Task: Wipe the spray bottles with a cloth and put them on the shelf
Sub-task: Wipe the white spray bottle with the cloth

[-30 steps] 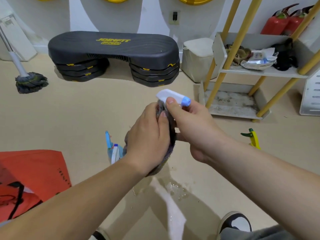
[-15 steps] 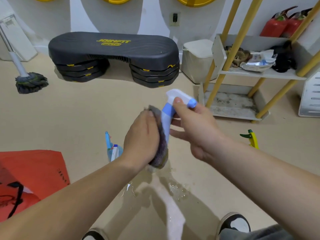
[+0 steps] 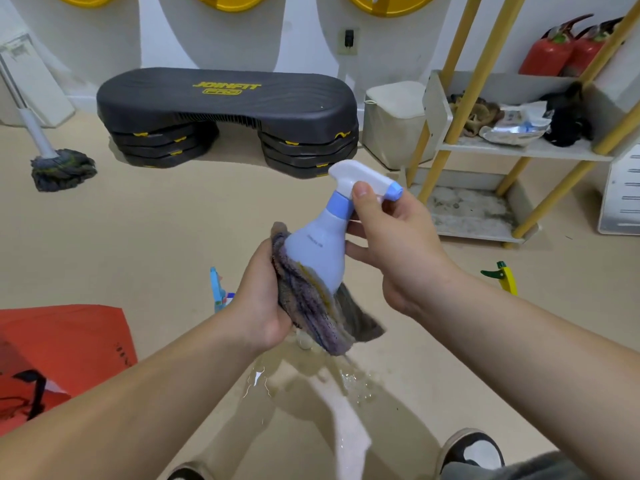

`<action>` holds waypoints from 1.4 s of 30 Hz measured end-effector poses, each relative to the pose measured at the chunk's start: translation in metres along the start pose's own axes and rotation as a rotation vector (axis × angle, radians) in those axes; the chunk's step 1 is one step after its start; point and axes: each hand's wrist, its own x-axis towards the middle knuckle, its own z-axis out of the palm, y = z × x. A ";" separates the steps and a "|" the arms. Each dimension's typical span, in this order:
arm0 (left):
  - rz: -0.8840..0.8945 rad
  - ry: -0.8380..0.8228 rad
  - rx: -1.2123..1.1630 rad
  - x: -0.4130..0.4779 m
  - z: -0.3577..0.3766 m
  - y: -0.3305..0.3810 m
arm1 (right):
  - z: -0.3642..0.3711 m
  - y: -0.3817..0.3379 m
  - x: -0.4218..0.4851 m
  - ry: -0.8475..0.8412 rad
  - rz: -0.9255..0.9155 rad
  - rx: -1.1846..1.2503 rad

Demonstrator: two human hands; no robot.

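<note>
Both forearms are reaching forward over the wet floor (image 3: 311, 403). The right hand (image 3: 398, 251) is gripping the spray bottle (image 3: 320, 251) at its neck, thumb lying just under the white trigger head. The left hand (image 3: 263, 299) is clutching a grey cloth (image 3: 311, 306), pressing it against the bottle's lower side. The bottle is pale blue, tilting slightly, its nozzle pointing right toward the shelf (image 3: 519, 152), which is standing well apart.

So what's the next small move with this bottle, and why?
Probably twist the spray bottle inside the cloth to wipe its far side: the right hand pinches its neck, while the left hand wraps the cloth round only its lower body.
</note>
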 end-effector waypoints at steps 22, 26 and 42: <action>0.871 0.177 1.156 -0.022 0.024 0.004 | 0.007 0.020 -0.011 -0.068 0.049 -0.114; 0.747 0.064 1.110 -0.008 0.006 0.021 | 0.004 0.006 -0.010 -0.105 0.064 -0.067; 0.060 0.053 0.147 -0.017 0.012 0.015 | -0.006 -0.015 -0.005 0.013 0.039 0.098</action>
